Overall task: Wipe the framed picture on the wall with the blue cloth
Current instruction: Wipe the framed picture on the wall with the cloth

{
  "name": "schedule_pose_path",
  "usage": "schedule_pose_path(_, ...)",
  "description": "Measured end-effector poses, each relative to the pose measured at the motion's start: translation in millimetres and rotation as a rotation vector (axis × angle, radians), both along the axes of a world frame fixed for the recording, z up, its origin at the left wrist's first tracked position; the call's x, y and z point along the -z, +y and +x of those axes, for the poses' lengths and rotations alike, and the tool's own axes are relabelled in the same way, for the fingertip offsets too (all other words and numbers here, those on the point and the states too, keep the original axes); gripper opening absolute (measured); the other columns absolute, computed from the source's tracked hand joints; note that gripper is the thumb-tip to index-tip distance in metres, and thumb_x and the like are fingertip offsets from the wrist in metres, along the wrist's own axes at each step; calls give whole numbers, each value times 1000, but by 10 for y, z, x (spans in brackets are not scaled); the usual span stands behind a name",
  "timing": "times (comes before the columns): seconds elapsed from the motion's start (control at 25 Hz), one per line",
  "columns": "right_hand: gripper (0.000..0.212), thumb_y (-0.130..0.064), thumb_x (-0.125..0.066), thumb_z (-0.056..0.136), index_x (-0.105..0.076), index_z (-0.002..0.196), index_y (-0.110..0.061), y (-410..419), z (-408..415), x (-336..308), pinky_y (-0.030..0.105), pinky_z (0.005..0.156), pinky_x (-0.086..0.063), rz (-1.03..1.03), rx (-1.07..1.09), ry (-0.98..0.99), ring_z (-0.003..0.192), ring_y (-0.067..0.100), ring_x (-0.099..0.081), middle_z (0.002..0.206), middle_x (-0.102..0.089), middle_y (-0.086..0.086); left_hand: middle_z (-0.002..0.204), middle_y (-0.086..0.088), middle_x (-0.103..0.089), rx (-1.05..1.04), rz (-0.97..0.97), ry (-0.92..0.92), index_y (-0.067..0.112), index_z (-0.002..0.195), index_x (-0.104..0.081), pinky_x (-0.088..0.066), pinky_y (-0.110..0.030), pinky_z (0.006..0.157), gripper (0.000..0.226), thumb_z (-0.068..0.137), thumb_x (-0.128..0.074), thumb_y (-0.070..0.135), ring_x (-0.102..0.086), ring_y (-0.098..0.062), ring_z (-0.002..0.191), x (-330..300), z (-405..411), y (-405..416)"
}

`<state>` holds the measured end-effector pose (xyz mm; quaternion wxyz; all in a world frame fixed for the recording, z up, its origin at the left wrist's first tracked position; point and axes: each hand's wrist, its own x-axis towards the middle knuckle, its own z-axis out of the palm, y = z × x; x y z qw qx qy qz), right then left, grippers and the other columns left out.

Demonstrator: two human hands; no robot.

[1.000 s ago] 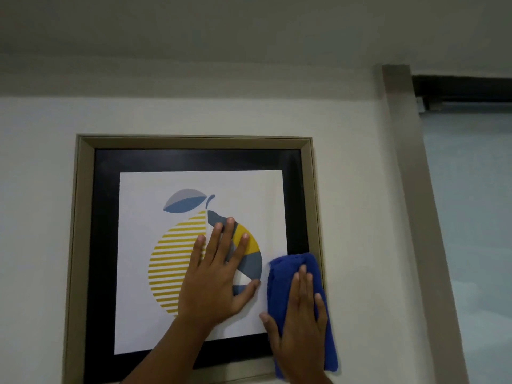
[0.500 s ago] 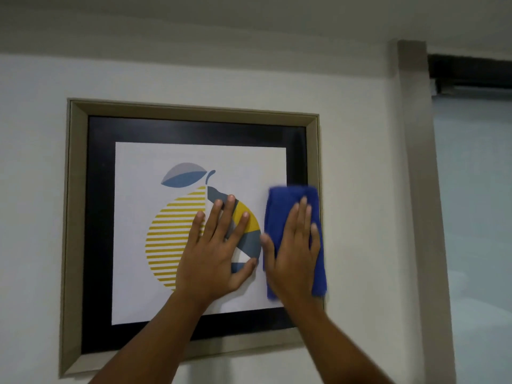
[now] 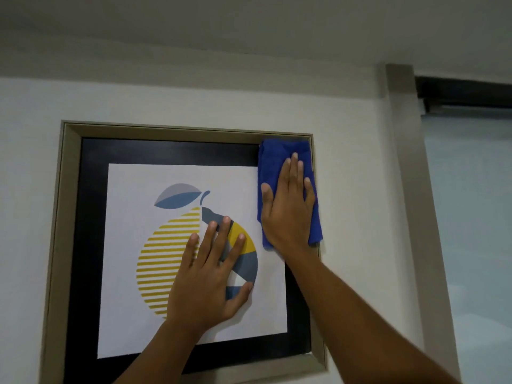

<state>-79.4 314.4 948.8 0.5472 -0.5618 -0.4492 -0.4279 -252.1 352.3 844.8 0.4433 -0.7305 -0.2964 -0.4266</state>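
The framed picture (image 3: 69, 217) hangs on the white wall, with a beige frame, a black mat and a print of a yellow-striped fruit with a blue leaf. My left hand (image 3: 210, 278) lies flat on the print, fingers spread, over the fruit's right half. My right hand (image 3: 288, 206) presses the blue cloth (image 3: 273, 159) flat against the picture's upper right corner. The cloth covers the black mat and the right frame edge there, and its top reaches the top frame rail.
A beige vertical door or window jamb (image 3: 407, 189) runs down the wall right of the picture. Beyond it is a pale frosted pane (image 3: 471, 217) under a dark rail (image 3: 465, 92). The ceiling (image 3: 249, 29) is close above.
My right hand has slid the blue cloth up the right side of the picture, from the lower right corner to the upper right corner. My left hand has stayed on the print.
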Motion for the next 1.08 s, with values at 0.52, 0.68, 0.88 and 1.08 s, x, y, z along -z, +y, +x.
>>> schedule_pose_path(0.52,72,-47,-30,101,-13,155,-2,-103,28,-67,43,120,-15,-48,-45,-46,150,27,-9,163,-10,13,169,-14,-13,-28,11,22,20,158,-24,-10,-55,125,84,91,-40,68,-11,-35,156,-5,2,-11)
schedule_pose_path(0.68,71,-47,-27,102,-12,155,-2,18,-27,284,40,121,-13,5,3,23,150,24,-8,164,-10,12,169,-16,-13,-32,14,25,20,159,-22,-9,-54,125,83,92,-38,66,-9,-35,156,7,-15,-28)
schedule_pose_path(0.88,75,-54,-20,100,-13,153,-1,-304,-175,2335,41,115,-20,-232,-20,17,144,33,-30,161,-15,13,169,-17,-12,-33,-4,26,19,159,-20,-13,-57,124,84,91,-38,66,-8,-35,156,-21,0,-73)
schedule_pose_path(1.08,74,-50,-29,100,-11,155,-3,-118,15,722,38,120,-10,-115,-73,-70,150,24,-8,163,-9,11,170,-14,-11,1,-3,14,21,159,-21,-13,-55,124,86,89,-42,64,-11,-35,156,-42,1,-12)
